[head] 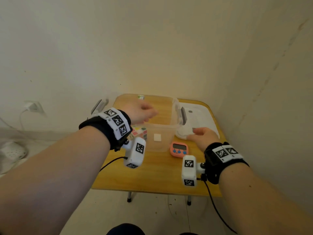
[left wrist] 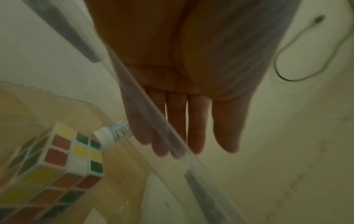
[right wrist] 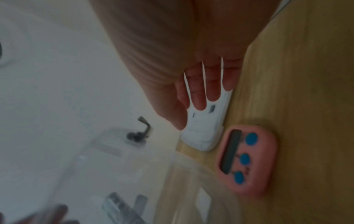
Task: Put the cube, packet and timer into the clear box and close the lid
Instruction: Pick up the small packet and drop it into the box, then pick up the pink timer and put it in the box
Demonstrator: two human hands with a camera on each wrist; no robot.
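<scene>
While my left hand point(head: 141, 111) hovers flat-fingered over the clear box point(head: 166, 133), holding nothing, my right hand point(head: 205, 136) rests relaxed, fingers extended, on the lid point(head: 201, 116) at the table's point(head: 152, 175) right edge.

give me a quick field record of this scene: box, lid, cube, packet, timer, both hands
box: clear box open on the wooden table
lid: white lid flat on the table, right of the box
cube: cube seen inside the box, near left corner
packet: packet lies beyond the cube; in the box or behind it unclear
timer: pink timer on the table, outside the box
left hand: left hand over the box, empty
right hand: right hand empty, at the lid's near edge
</scene>
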